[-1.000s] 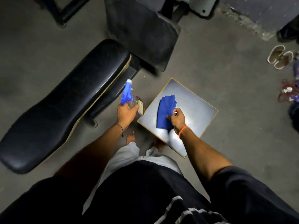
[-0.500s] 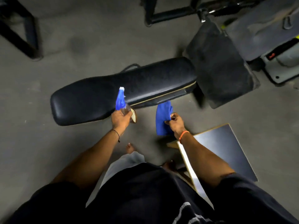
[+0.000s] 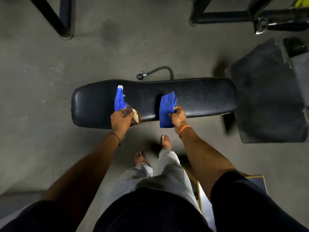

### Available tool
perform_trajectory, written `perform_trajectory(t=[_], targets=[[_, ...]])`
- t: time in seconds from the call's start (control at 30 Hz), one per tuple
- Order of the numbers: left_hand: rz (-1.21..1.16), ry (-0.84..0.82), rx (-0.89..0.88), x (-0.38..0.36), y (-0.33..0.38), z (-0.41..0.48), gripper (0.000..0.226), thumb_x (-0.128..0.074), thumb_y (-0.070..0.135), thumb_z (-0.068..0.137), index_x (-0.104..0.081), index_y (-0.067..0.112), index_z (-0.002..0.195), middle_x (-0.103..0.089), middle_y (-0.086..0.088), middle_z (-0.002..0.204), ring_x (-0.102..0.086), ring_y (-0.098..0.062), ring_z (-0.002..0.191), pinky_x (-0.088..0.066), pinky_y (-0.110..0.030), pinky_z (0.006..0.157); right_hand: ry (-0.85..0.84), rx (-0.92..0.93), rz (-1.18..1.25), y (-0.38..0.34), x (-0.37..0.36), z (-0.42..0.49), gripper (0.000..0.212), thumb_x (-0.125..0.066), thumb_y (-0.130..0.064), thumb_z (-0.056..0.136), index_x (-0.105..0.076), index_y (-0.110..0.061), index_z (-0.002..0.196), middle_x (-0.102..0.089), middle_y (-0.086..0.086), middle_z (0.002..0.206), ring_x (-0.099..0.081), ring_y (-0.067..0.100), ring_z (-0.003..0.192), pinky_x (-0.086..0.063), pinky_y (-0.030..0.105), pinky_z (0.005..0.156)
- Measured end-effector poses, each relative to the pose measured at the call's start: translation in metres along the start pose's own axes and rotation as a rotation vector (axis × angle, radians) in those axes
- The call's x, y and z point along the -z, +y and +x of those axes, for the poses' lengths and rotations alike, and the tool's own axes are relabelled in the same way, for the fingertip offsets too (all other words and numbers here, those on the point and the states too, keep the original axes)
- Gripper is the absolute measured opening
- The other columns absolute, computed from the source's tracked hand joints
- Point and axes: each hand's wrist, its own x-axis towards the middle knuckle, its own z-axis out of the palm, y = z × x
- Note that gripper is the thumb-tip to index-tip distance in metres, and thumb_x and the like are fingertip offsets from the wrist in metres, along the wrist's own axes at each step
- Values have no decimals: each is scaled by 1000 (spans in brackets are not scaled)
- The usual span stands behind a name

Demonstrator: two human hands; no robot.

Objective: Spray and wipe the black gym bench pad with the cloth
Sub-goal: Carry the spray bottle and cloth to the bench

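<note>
Both my arms reach forward and down, nearly straight, over the near long edge of the black gym bench pad [image 3: 197, 97], which lies crosswise in front of me on the grey concrete floor [image 3: 41, 72].

My left hand [image 3: 120, 120] is wrapped in a closed grip around the clear body of the spray bottle [image 3: 122, 104]. The bottle's blue trigger head points away from me and sits above the left part of the pad, well inside its left end. A thin dark band circles that wrist.

My right hand [image 3: 178, 117] pinches the blue cloth [image 3: 166, 111] along its right edge, thumb and fingers closed on the fabric. The cloth hangs flat, its upper part over the middle of the pad and its lower corner dropping past the pad's near edge. I cannot tell whether the cloth rests on the pad or hangs just above it. An orange band sits on that wrist.

The two hands are near each other, with a bare strip of pad between the bottle and the cloth. The pad's right half is uncovered.

My bare feet [image 3: 165, 141] stand on the floor just short of the pad's near edge. A rope handle [image 3: 158, 71] lies on the floor just beyond the pad's far edge.
</note>
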Motion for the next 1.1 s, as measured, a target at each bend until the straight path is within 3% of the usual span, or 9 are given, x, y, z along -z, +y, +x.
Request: perform_trajectory(t=[0.13,0.27,0.37,0.5,0.6,0.73,0.93,1.03,1.1], targets=[[-32,-53,-42,-15,8,10,11,-68,15,93,-68,8,101,-71,-11,100,-69,-20,94,-56,-34,92,-20,-9,-46,-22,-5,50,41,-48,12,91,-49,-28,85,-58,7,101,-53,22,90,-44,28,67],[-108,-77,-64,-36,18,22,3,-66,17,95,-67,15,92,-71,-5,91,-70,-11,87,-59,-29,83,-63,-39,-47,-31,-6,92,42,-44,14,89,-52,-27,92,-56,1,94,-52,25,92,-43,29,67],[-149,-78,-65,-49,23,30,11,-65,27,97,-66,18,90,-68,1,84,-65,-6,76,-56,-26,74,-123,-45,-113,-34,-6,102,53,-42,13,93,-56,-19,132,-58,8,126,-56,27,113,-48,27,80],[-153,-60,-66,-54,22,37,14,-63,28,98,-64,14,99,-67,-1,87,-65,-10,77,-56,-26,73,-129,11,-355,-28,-4,103,82,-44,12,93,-22,-20,164,-24,8,170,-38,35,149,-42,34,112],[-142,-83,-61,-53,21,39,9,-62,27,98,-62,18,102,-68,-4,96,-67,-16,85,-57,-32,80,-87,150,-570,-26,-5,96,94,-51,13,88,-11,-19,167,0,4,176,-30,36,154,-46,41,115],[-126,-104,-59,-55,16,49,14,-63,26,97,-63,14,103,-69,-14,99,-69,-28,91,-58,-38,84,-210,260,-824,-23,-9,99,84,-53,11,90,-27,-19,164,-2,-1,175,-13,31,160,-36,42,124],[-91,-164,-64,-55,9,62,27,-65,35,96,-63,11,108,-70,-10,99,-69,-16,84,-57,-27,75,-351,231,-1100,-18,-22,103,82,-53,1,97,-14,-20,166,14,0,175,7,29,162,-16,44,130],[-17,-200,-109,-55,13,66,28,-65,31,94,-63,9,110,-70,-10,99,-70,-19,88,-59,-29,78,-337,201,-1077,-22,-24,101,80,-50,5,97,-16,-18,166,12,1,175,6,29,162,-14,43,131],[56,-211,-143,-56,16,69,25,-65,25,93,-63,6,110,-68,-3,92,-68,-8,82,-56,-16,73,-286,213,-953,-23,-27,96,70,-52,4,96,-33,-15,162,-9,6,175,-12,30,161,-20,42,131]])
